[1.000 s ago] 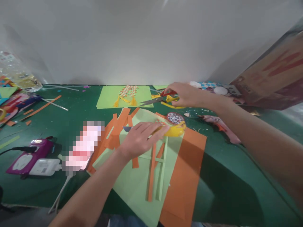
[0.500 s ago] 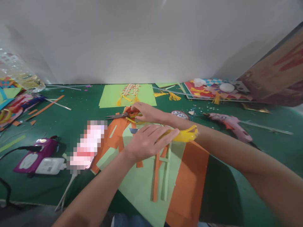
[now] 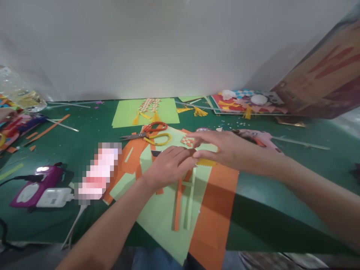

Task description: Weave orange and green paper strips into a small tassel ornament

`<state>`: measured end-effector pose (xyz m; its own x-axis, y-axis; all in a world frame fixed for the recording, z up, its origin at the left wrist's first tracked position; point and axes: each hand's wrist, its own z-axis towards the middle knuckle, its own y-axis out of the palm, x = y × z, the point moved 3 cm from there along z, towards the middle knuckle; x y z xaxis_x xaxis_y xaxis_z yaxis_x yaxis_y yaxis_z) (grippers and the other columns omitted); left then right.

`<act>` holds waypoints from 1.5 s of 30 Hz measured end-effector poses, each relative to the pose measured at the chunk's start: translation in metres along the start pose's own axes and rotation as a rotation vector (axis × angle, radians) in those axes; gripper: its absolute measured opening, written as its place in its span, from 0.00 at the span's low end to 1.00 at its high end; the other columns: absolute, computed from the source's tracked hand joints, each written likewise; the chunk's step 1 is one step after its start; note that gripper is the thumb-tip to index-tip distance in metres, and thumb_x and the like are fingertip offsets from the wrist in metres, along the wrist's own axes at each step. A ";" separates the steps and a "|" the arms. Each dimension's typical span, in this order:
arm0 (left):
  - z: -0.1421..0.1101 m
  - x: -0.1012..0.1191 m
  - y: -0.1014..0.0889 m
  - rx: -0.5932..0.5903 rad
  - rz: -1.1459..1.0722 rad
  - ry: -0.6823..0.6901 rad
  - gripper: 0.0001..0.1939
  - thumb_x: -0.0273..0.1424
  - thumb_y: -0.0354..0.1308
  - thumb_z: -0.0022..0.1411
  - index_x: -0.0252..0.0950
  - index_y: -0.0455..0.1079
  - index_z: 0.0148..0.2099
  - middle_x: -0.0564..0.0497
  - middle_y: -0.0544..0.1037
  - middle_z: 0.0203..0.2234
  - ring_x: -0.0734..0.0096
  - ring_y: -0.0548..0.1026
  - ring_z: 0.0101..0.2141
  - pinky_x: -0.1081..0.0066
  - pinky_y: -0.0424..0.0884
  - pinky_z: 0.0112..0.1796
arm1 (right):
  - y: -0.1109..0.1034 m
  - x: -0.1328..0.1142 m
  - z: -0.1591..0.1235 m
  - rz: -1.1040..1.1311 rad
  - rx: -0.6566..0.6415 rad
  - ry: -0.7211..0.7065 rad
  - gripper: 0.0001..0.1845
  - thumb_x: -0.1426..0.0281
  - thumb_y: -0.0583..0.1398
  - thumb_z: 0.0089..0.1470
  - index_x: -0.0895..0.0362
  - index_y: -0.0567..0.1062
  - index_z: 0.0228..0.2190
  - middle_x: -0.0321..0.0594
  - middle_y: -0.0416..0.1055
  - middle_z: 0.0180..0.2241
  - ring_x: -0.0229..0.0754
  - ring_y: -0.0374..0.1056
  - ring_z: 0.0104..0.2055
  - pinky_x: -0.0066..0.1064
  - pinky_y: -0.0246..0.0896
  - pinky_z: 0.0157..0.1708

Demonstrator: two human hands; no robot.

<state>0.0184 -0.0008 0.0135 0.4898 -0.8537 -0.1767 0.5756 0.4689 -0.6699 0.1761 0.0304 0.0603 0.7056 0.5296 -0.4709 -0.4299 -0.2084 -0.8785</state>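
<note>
My left hand (image 3: pixel 171 165) is closed over a yellow tool (image 3: pixel 208 162), whose yellow part shows at the right of the fingers. A dark blade-like tip (image 3: pixel 156 153) pokes out on the left; whether it belongs to the same tool is hidden. My right hand (image 3: pixel 218 146) meets the left fingertips, thumb and forefinger apart, just above the yellow part. Beside its forefinger lies a small orange-and-white woven paper piece (image 3: pixel 187 141). Scissors (image 3: pixel 146 135) with one red and one yellow loop rest on the paper. Below the hands are a pale green sheet (image 3: pixel 160 217) and orange paper (image 3: pixel 213 210).
A blurred-out phone (image 3: pixel 99 172) with a cable lies left, near a purple device (image 3: pixel 36 187) and white plug. At the back, a woven piece with tassels (image 3: pixel 149 107) lies on green paper. A pink glue gun (image 3: pixel 264 138) and brown bag (image 3: pixel 323 75) are right.
My right hand has let go of the scissors and come back toward my left hand. The scissors now lie loose on the paper. The view has shifted slightly.
</note>
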 end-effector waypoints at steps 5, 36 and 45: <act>0.005 0.004 0.000 0.004 -0.077 0.039 0.07 0.21 0.49 0.65 0.36 0.59 0.35 0.47 0.80 0.35 0.69 0.76 0.34 0.70 0.70 0.35 | 0.007 -0.002 -0.025 -0.080 -0.024 -0.019 0.32 0.55 0.49 0.60 0.55 0.57 0.61 0.47 0.74 0.46 0.50 0.69 0.50 0.40 0.64 0.47; 0.002 0.012 0.005 -0.593 -0.228 -0.118 0.20 0.42 0.50 0.66 0.31 0.69 0.49 0.43 0.77 0.44 0.58 0.74 0.46 0.61 0.70 0.46 | 0.018 0.032 -0.015 0.169 0.101 0.388 0.12 0.61 0.53 0.58 0.57 0.69 0.33 0.40 0.73 0.31 0.43 0.69 0.33 0.29 0.57 0.31; -0.022 0.055 -0.019 -0.654 0.126 -0.121 0.22 0.36 0.45 0.70 0.27 0.67 0.56 0.40 0.70 0.56 0.57 0.68 0.56 0.59 0.66 0.53 | 0.037 0.015 -0.042 0.093 -0.146 0.376 0.14 0.59 0.48 0.62 0.57 0.63 0.38 0.46 0.72 0.34 0.47 0.69 0.36 0.30 0.55 0.32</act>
<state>0.0194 -0.0615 0.0007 0.6186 -0.7526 -0.2257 0.0129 0.2970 -0.9548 0.1947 -0.0037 0.0176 0.8356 0.1713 -0.5219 -0.4365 -0.3699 -0.8202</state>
